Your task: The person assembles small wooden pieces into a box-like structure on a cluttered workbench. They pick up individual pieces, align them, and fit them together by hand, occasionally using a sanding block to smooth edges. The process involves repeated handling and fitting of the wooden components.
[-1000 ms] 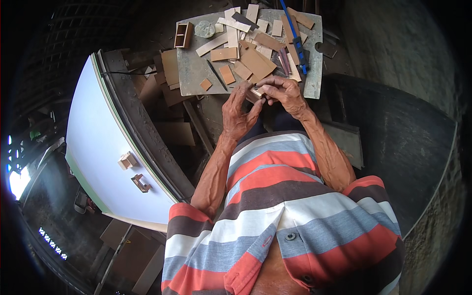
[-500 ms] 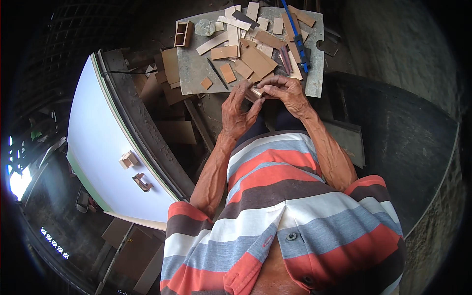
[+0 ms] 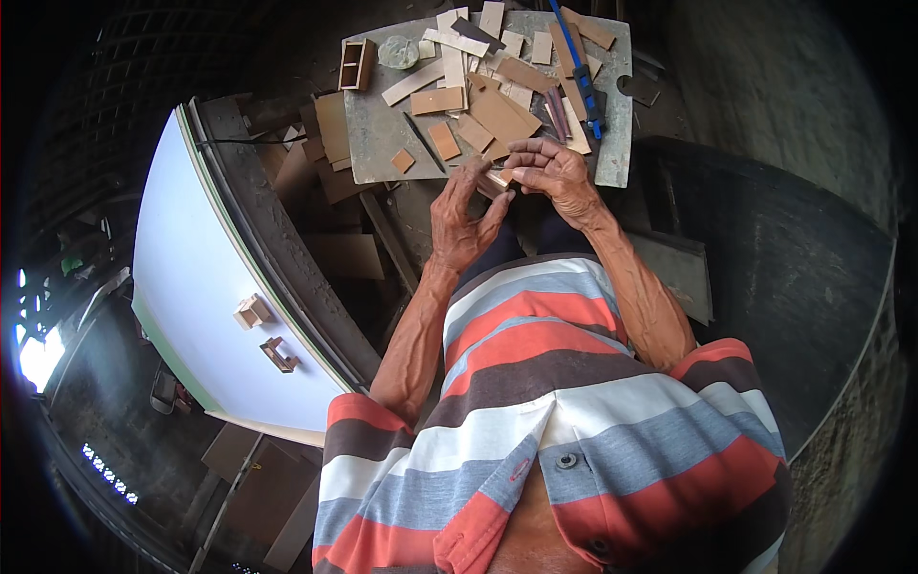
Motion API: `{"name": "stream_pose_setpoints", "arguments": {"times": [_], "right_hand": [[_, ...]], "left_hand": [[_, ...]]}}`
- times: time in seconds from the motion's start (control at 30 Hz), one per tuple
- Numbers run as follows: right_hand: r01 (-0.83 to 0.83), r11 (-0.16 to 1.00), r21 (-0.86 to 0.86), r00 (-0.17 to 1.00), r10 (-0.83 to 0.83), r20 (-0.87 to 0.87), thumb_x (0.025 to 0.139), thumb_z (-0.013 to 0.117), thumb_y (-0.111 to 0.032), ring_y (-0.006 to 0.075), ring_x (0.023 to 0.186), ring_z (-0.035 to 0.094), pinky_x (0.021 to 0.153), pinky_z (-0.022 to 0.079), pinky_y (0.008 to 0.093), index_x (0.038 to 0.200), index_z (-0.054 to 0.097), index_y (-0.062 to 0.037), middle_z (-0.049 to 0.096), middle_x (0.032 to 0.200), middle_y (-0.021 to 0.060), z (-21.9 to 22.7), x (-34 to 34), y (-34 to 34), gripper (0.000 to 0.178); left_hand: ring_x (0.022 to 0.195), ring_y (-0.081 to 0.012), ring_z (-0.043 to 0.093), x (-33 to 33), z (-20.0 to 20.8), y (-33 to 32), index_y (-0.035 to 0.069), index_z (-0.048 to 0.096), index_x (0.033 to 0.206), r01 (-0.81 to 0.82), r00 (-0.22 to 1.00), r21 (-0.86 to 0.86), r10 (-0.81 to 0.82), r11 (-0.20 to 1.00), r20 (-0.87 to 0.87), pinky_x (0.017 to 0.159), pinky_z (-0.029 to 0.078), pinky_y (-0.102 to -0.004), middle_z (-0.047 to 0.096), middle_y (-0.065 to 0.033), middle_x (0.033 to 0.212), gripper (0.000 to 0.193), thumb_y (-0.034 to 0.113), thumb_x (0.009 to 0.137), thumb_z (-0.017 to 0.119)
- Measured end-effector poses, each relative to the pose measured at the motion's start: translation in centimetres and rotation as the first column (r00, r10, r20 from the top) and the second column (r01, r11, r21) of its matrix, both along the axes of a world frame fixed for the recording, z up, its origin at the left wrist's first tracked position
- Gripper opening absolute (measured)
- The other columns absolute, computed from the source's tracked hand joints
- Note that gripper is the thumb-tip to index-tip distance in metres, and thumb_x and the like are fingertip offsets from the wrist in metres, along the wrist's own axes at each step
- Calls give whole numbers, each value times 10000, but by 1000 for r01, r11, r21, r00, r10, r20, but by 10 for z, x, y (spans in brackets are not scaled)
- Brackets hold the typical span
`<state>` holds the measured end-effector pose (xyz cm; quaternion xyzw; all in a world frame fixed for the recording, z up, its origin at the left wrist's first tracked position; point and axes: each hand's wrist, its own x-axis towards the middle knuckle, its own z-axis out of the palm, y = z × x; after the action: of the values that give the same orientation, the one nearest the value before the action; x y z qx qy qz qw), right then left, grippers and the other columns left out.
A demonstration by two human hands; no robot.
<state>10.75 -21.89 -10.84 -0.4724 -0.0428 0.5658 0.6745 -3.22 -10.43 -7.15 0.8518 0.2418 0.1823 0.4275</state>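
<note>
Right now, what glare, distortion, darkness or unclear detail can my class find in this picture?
Head view: the bright patch at far left is blown out; head view: the white panel looks bowed, likely fisheye distortion; head view: corners fall to black; head view: the small piece at the fingers is partly covered, its detail unclear.

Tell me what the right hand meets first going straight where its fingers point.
Probably the small wooden piece in the left hand: the right hand points leftward at it, seemingly touching or nearly so; depth is unclear.
</note>
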Motion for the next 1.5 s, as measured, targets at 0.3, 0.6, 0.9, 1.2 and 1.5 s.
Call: {"name": "stream_pose_setpoints", "arguments": {"times": [0.3, 0.6, 0.9, 1.2, 1.5], "right_hand": [[-6, 1000, 2, 999, 5, 51, 827, 699, -69, 91, 885, 631, 706, 498, 198, 1181, 582, 6, 652, 1017, 50, 0, -4, 0, 380], [-71, 997, -6, 996, 71, 61, 841, 659, -56, 103, 887, 632, 739, 528, 214, 1203, 581, 7, 655, 1031, 66, -3, 0, 0, 376], [-48, 998, -43, 999, 48, -4, 857, 649, -43, 87, 899, 632, 755, 540, 204, 1175, 600, -16, 651, 1024, 42, -1, -4, 7, 323], [-27, 999, 17, 997, 26, 67, 862, 643, -42, 107, 914, 649, 720, 523, 197, 1174, 600, -10, 659, 1028, 60, 9, 3, 8, 316], [-7, 1000, -18, 987, 9, 163, 858, 666, -94, 93, 771, 647, 671, 532, 206, 1029, 679, 7, 690, 919, 67, 8, 2, 8, 199]], "left_hand": [[928, -347, 642, 0, -5, -1, -7, 566, 1145, 12, 999, 14, -13, 1000, 35, 777, 534, -373, 629, -188, 1062, 466, 119, 745, 768], [957, -352, 635, -4, -5, 4, -3, 551, 1170, 63, 998, 66, -62, 996, -14, 806, 526, -377, 627, -191, 1073, 495, 110, 737, 762], [966, -355, 636, -6, -3, 13, -11, 557, 1164, 93, 994, 84, -88, 992, -70, 817, 525, -383, 625, -203, 1100, 497, 103, 726, 764], [980, -359, 636, 0, -5, 11, -12, 557, 1168, 48, 999, 73, -49, 996, 13, 819, 524, -375, 631, -194, 1087, 508, 83, 720, 776], [979, -332, 651, 2, -2, 14, -10, 564, 1172, 65, 998, 17, -65, 998, 3, 824, 525, -362, 630, -189, 1091, 492, 83, 733, 766]]}}
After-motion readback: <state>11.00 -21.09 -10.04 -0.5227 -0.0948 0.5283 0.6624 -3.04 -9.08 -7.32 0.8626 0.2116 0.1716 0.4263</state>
